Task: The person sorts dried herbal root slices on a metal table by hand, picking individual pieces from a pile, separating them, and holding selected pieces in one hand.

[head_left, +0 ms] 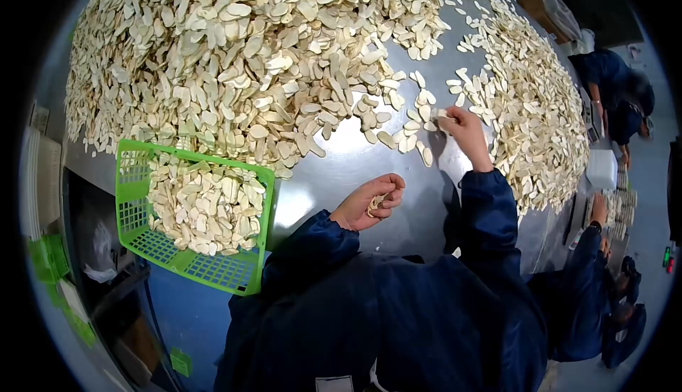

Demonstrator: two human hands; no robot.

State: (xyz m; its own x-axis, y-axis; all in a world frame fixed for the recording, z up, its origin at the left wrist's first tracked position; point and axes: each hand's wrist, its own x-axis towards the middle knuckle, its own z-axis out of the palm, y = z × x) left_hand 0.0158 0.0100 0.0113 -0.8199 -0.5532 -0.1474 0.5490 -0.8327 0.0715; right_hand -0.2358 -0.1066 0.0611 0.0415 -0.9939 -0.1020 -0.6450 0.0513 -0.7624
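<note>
While the left hand curls, fingers drawn in, around a few small slices, the right hand reaches forward and pinches a pale slice between thumb and fingers. The step in hand appears to be picking up single slices; freeing one from its overlapping neighbours would call for a light fingertip grip. The slices are thin, flat and mostly elongated ovals – cream to ivory, some with tan or brownish edges. The large heap lies ahead and to the left of both hands; a second, looser spread lies to the right of the right hand, and a few scattered pieces lie between. Left of the left hand, a green perforated basket holds more slices – set at the near edge of the metal table.
</note>
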